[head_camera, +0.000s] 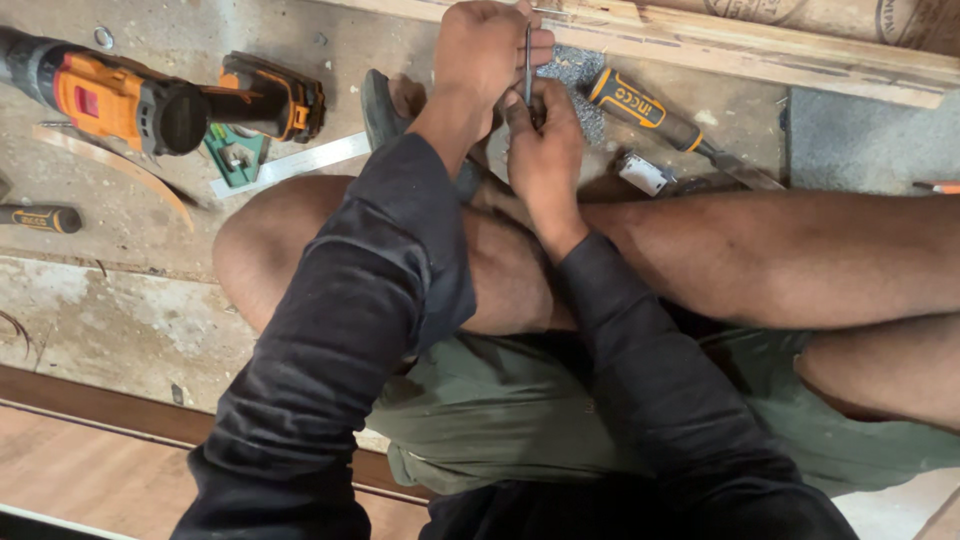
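Fingers of both hands close around a thin, straight, dark metal rod, held upright.

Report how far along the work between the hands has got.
Done: tools are laid out on the floor, a cordless drill at the left and an orange-handled screwdriver at the right. In hand: the left hand and right hand together grip a thin metal rod, held upright. Left: nothing shows the rod fixed to anything; the drill lies untouched.
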